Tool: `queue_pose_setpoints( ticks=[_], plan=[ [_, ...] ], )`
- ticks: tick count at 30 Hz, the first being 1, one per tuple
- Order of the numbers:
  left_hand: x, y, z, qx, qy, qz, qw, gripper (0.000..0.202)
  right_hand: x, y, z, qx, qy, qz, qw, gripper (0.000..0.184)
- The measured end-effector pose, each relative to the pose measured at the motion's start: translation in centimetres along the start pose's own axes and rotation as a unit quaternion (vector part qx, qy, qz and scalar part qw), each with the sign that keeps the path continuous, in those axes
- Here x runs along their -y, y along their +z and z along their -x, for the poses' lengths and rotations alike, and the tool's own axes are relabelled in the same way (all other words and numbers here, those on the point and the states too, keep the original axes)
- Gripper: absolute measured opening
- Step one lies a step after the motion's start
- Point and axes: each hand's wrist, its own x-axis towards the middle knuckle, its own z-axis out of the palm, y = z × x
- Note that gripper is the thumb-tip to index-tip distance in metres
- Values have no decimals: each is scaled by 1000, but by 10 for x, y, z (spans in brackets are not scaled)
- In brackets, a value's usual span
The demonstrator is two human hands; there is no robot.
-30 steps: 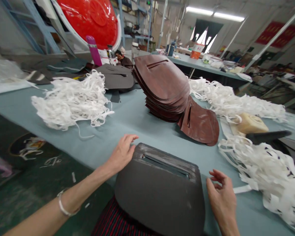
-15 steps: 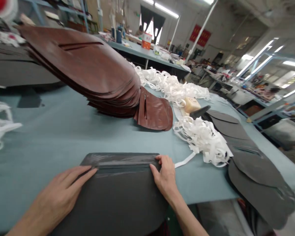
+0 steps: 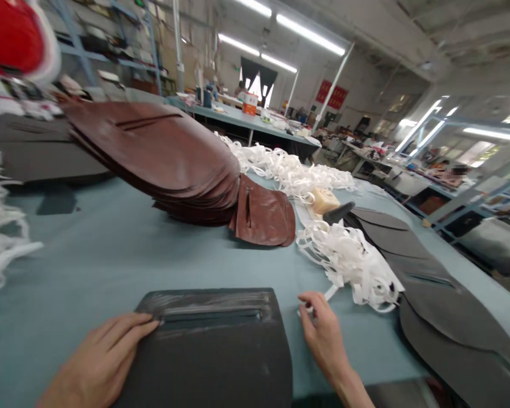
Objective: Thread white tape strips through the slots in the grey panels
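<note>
A dark grey sheet panel [image 3: 212,362] with rounded corners lies in front of me. A long slot [image 3: 212,320] runs across its upper part, and a shiny band shows around the slot. At the slot's left end, my left hand [image 3: 97,357] rests with its fingers stretched out flat on the panel. Off the panel's right edge, my right hand [image 3: 323,334] is closed around the end of a white tape strip [image 3: 330,292]. A little white shows at its fingertips. Behind this hand the strip leads to a loose heap of white tape [image 3: 348,258].
Stacked brown slotted panels [image 3: 161,147] stand ahead on the blue-green table [image 3: 110,249]. Overlapping dark grey panels [image 3: 442,300] lie at the right. A yellowish block [image 3: 325,200] sits beside a dark object [image 3: 339,212]. More white tape [image 3: 4,221] lies at the left.
My right hand has moved off the panel to the right, toward the tape heap, and closed on the strip. My left hand stays at the slot's left end. The view has tilted up.
</note>
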Motion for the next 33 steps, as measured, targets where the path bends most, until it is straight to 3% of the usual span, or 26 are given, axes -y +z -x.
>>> queue_pose_setpoints(
  ticks=[2,3,5,8,12,16,19,21,23,28,30,33],
  plan=[
    [-7,-10,-8,-5,10,4,1000,22,-17,-6,-1,-93,-10,86,992,28],
    [-12,-13,-13,-12,8,12,1000,20,-26,-9,-1,-111,-22,131,985,34],
    [-26,-15,-24,-20,-7,41,999,17,-41,-13,0,-82,-59,209,973,40],
    [-66,-6,-50,16,-11,115,993,17,-54,-16,1,-12,-112,263,958,31],
    [-150,26,-101,112,54,197,972,24,-56,-13,1,-37,-133,227,964,25],
    [-230,70,-146,144,123,172,967,53,-49,-8,3,-70,-144,196,967,24],
    [-256,95,-164,213,85,162,960,25,-48,-8,2,-79,-153,198,965,24],
    [-254,100,-166,238,67,165,955,25,-56,-14,-3,-55,-157,226,960,25],
    [-238,92,-161,235,55,176,954,23,-71,-23,-13,-29,-148,267,952,28],
    [-174,44,-128,222,-47,222,948,29,-110,-43,-39,-33,-83,301,949,34],
    [-153,29,-116,233,-59,237,941,31,-108,-41,-43,-39,-57,308,949,38],
    [-136,18,-103,245,-56,273,928,40,-77,-30,-42,-59,-21,321,945,45]
  ],
)
